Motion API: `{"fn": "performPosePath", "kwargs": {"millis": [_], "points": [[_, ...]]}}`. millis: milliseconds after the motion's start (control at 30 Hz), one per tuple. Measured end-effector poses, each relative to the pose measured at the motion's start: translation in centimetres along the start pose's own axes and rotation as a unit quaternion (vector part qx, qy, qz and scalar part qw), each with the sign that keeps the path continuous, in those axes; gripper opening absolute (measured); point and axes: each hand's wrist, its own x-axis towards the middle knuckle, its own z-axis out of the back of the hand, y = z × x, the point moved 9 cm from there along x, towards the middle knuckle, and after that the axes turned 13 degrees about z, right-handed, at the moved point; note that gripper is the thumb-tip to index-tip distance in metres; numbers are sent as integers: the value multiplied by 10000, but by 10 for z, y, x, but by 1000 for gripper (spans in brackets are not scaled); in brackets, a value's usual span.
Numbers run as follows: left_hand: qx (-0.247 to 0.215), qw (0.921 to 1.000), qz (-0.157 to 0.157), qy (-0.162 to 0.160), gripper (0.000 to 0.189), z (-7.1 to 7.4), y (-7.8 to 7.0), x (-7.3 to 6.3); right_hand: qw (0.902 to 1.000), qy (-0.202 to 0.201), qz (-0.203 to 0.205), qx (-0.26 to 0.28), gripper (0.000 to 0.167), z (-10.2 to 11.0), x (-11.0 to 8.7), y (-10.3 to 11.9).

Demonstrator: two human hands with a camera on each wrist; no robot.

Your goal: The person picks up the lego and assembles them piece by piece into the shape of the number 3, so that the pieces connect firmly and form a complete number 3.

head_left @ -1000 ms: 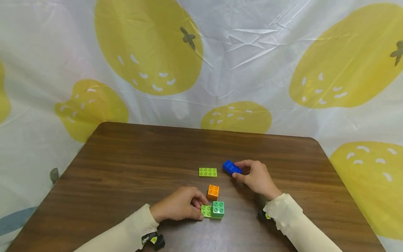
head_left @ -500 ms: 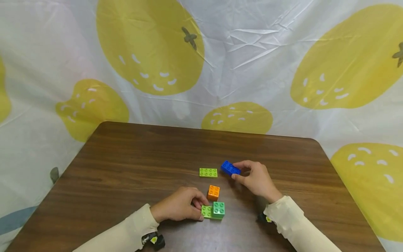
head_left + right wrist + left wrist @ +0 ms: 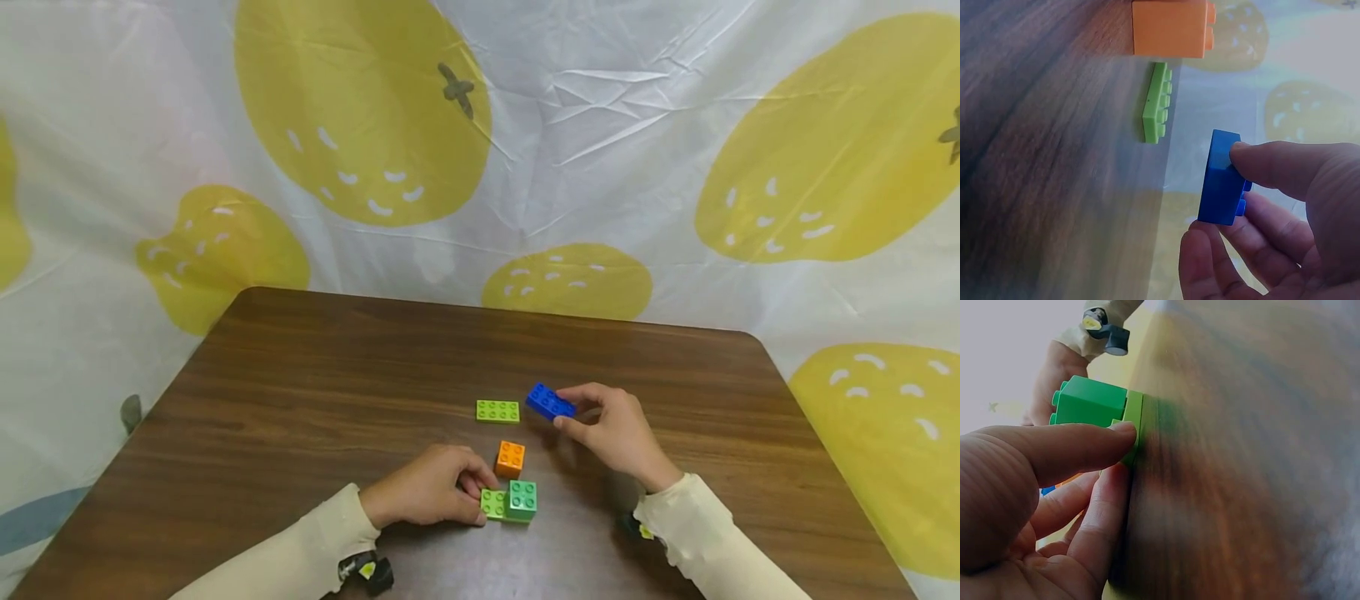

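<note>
My right hand point(image 3: 618, 431) pinches a blue building brick point(image 3: 550, 402) between thumb and fingers; in the right wrist view the blue brick point(image 3: 1221, 178) is tilted and off the table. My left hand point(image 3: 431, 487) pinches the left end of a flat lime green brick point(image 3: 492, 503) lying on the table. On that brick's right half stands a taller green brick point(image 3: 522, 500), also seen in the left wrist view as a green block point(image 3: 1092, 401). An orange brick point(image 3: 511, 458) sits just behind this pair. Farther back lies a second flat lime brick point(image 3: 498, 411), left of the blue one.
The brown wooden table point(image 3: 360, 367) has rounded far corners. Behind it hangs a white cloth point(image 3: 570, 150) printed with large yellow fruit. A black strap device point(image 3: 366, 571) is worn on the left wrist, and a similar one point(image 3: 637, 527) on the right.
The blue brick and right hand shift very slightly left, then stay nearly in place. The left hand keeps its hold on the lime brick. The whole head view drifts slightly.
</note>
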Motion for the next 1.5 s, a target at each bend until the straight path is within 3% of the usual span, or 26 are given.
{"fn": "performPosePath", "kwargs": {"millis": [1500], "points": [[42, 10000, 19, -22, 28, 0, 0, -2, 9976, -75, 614, 321, 34, -1, -23, 46]]}}
